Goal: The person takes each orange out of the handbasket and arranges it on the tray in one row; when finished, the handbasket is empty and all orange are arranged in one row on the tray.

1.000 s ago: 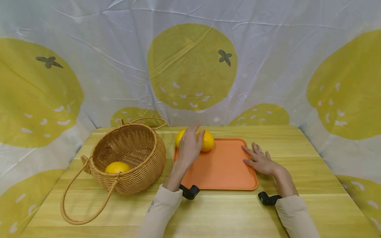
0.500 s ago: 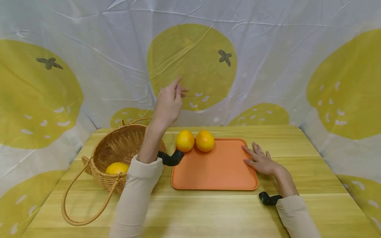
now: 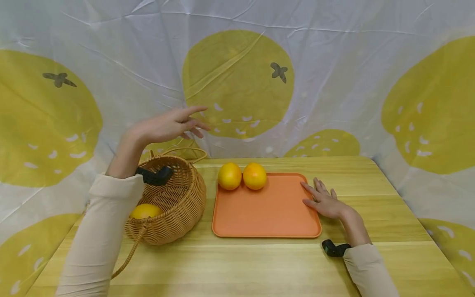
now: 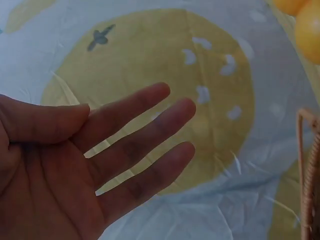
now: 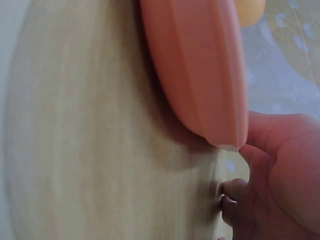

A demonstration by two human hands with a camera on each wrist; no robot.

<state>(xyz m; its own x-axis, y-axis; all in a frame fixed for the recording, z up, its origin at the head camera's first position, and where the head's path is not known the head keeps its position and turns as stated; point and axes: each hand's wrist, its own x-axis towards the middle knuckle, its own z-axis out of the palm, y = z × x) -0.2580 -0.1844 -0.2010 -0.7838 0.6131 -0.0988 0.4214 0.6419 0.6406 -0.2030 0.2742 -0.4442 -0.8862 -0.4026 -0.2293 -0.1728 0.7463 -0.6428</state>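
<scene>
My left hand [image 3: 170, 124] is raised above the far side of the wicker basket [image 3: 185, 206], fingers spread and holding nothing. The left wrist view shows its bare palm [image 4: 55, 190]. An orange [image 3: 146, 210] lies inside the basket, partly hidden behind the rim. Two more oranges, a left one [image 3: 229, 176] and a right one [image 3: 255, 176], sit side by side at the far left corner of the orange tray [image 3: 267, 214]. Against the tray's right edge rests my right hand [image 3: 326, 203], thumb and forefinger extended onto the rim; the right wrist view has the tray's side wall [image 5: 200, 75] beside the hand.
The wooden table [image 3: 282, 264] ends at a white cloth backdrop [image 3: 334, 82] printed with big yellow fruit. One basket handle [image 3: 128, 260] hangs out over the front left of the table; the other handle [image 3: 198, 149] stands at the back.
My left hand has come off the oranges on the tray, risen, and swung left over the basket. The right hand, tray and oranges keep their places.
</scene>
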